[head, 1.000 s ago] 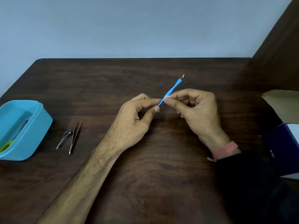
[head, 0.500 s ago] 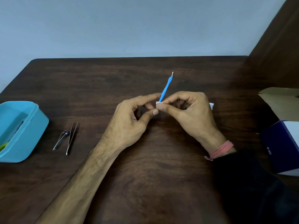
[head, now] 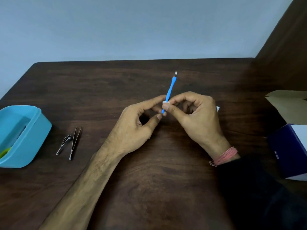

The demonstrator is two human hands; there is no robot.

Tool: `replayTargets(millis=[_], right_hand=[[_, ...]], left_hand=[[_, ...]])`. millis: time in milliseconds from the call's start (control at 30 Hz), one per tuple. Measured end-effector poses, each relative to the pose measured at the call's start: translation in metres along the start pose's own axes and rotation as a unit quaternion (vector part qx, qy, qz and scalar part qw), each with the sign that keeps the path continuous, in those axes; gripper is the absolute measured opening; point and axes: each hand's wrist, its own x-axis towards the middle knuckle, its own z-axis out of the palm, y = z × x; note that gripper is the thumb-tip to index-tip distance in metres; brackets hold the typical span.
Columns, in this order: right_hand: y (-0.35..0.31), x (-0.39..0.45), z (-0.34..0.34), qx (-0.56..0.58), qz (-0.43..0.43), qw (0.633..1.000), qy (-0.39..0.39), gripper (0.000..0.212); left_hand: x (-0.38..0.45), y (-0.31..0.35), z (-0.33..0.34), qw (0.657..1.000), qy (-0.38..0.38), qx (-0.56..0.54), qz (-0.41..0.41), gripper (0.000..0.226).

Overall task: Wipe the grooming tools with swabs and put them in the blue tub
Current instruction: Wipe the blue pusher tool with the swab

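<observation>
Far left, the blue tub (head: pixel 35 133) sits on the dark wooden surface (head: pixel 149 188), cut off by the frame edge, with something lime green (head: pixel 5 152) lying inside at its near corner. Just right of the tub, 2 metal tools lie side by side but apart: a nail clipper (head: pixel 64 144) and a pair of tweezers (head: pixel 75 142), both pointing away from the viewer. Over at centre, the left hand (head: pixel 132 128) is raised above the surface, thumb and forefinger curled in to pinch the lower end of a blue-handled cuticle tool (head: pixel 170 90), whose metal tip tilts up and slightly right. Pressed right against it, the right hand (head: pixel 197 120) pinches a small white swab (head: pixel 165 102) around the blue handle between thumb and forefinger; a bit of white (head: pixel 218 108) peeks out behind its knuckles. A pink thread band (head: pixel 224 156) circles that wrist above a dark sleeve (head: pixel 259 193). Far right stand a navy and white box (head: pixel 289 150) and an open cardboard flap (head: pixel 289 105).
</observation>
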Motion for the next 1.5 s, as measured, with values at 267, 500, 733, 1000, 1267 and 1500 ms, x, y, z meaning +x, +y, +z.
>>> replayTargets(millis=[267, 500, 733, 1000, 1267, 1500], right_hand=[[-0.002, -0.005, 0.010, -0.116, -0.094, 0.989, 0.002, 0.006], [-0.004, -0.007, 0.009, -0.123, -0.105, 0.987, 0.001, 0.006], [-0.006, -0.009, 0.010, -0.145, -0.093, 0.985, -0.002, 0.006], [-0.009, -0.009, 0.011, -0.083, -0.022, 0.995, -0.052, 0.004], [-0.005, -0.006, 0.014, -0.127, -0.041, 0.986, -0.099, 0.011], [-0.011, -0.008, 0.015, -0.131, -0.076, 0.981, -0.120, 0.018]], left_hand=[[0.002, 0.011, 0.004, 0.989, 0.046, -0.116, -0.074, 0.020], [0.002, 0.017, 0.006, 0.979, 0.069, -0.166, -0.095, 0.026], [0.005, 0.014, 0.004, 0.977, 0.075, -0.175, -0.095, 0.024], [0.005, 0.013, 0.005, 0.981, 0.095, -0.162, -0.057, 0.019], [0.003, 0.011, 0.006, 0.982, 0.122, -0.136, -0.046, 0.016], [0.004, 0.011, 0.007, 0.981, 0.163, -0.106, -0.004, 0.015]])
